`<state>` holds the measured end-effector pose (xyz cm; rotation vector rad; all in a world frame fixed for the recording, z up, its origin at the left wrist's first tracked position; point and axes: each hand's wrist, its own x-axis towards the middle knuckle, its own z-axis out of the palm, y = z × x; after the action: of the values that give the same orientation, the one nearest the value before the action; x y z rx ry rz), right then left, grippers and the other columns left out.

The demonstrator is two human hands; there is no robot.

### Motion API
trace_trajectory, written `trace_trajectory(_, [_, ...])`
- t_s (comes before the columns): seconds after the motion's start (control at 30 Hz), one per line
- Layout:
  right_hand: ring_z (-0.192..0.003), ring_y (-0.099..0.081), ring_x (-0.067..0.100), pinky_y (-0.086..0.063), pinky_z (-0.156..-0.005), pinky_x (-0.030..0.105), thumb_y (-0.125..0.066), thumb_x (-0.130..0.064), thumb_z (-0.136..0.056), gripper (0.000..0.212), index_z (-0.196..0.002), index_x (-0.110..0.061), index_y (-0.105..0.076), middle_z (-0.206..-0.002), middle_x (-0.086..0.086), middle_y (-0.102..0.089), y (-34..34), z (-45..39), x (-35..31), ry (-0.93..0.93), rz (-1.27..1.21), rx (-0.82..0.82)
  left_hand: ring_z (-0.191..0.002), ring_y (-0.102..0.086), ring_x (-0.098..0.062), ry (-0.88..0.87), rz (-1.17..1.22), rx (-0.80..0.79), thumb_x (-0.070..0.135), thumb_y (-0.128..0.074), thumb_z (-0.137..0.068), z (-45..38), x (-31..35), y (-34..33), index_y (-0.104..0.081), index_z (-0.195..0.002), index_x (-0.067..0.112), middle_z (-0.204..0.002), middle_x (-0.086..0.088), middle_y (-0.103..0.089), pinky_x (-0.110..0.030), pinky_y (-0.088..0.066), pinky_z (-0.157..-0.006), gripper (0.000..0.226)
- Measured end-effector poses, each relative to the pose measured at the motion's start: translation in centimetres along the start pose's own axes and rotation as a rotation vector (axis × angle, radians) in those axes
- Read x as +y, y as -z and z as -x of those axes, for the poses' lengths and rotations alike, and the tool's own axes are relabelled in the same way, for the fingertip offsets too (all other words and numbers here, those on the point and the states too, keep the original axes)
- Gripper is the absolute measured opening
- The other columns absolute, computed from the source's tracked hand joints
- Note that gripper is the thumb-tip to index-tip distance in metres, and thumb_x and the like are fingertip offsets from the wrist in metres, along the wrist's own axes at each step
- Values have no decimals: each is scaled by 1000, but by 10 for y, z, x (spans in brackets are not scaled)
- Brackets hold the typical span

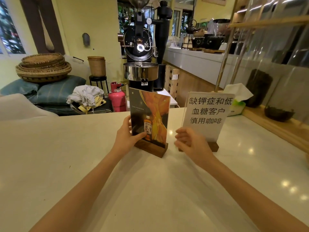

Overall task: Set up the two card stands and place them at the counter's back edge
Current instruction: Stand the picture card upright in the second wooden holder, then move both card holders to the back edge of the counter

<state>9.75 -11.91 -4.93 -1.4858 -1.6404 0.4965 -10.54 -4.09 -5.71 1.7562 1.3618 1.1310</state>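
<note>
Two card stands rest upright on the white counter (66,148). The left card stand (153,114) has an orange and black bottle picture in a dark wooden base (150,149). My left hand (127,136) grips its left edge, thumb on the front. The right card stand (207,113) carries a white card with black Chinese text in a wooden base (214,146). My right hand (190,141) hovers between the two stands, fingers apart, holding nothing, and hides part of the right stand's base.
A tissue box (237,101) sits behind the right stand. A wooden ledge (274,128) with a dark bowl (278,113) runs along the counter's right side. Beyond the back edge stand a coffee roaster (140,52) and a pink gas cylinder (117,96).
</note>
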Motion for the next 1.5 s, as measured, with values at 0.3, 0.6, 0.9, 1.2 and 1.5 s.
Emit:
trace_trajectory(0.3, [-92, -63, 26, -54, -69, 32, -70, -4, -74, 22, -93, -10, -61, -102, 13, -66, 94, 2, 46, -370, -381, 407, -124, -48, -28, -56, -27, 54, 21, -74, -70, 2, 4, -4, -30, -137, 17, -136, -11, -50, -44, -45, -100, 80])
trace_trajectory(0.6, [-106, -54, 23, -48, -89, 38, -63, -9, -81, 52, -129, -17, -44, -126, 6, -57, 91, -20, 61, -415, -224, 111, -123, -49, -28, -55, -83, 52, 25, -75, -69, -4, 3, -5, -32, -134, 15, -137, -11, -49, -40, -44, -98, 79])
trace_trajectory(0.9, [-98, -58, 23, -53, -69, 27, -66, -1, -76, 47, -121, -12, -56, -109, 2, -61, 108, -35, 65, -362, -159, -53, -121, -50, -28, -61, -98, 60, 24, -75, -69, -16, 7, -20, -33, -134, 15, -135, -11, -51, -37, -46, -93, 78])
trace_trajectory(1.2, [-82, -61, 9, -52, -60, 20, -68, -2, -75, 44, -117, -12, -59, -103, -2, -61, 150, -26, 90, -384, -63, 20, -119, -52, -30, -98, -79, 8, 23, -76, -67, -44, 29, -76, -36, -131, 13, -133, -14, -53, -43, -46, -96, 76])
trace_trajectory(1.5, [-89, -59, 8, -53, -69, 23, -67, -2, -76, 43, -115, -18, -58, -113, -3, -62, 211, -5, 128, -397, -20, 161, -121, -50, -29, -152, -47, -105, 27, -77, -66, -75, 68, -173, -34, -133, 14, -136, -12, -50, -40, -44, -96, 81])
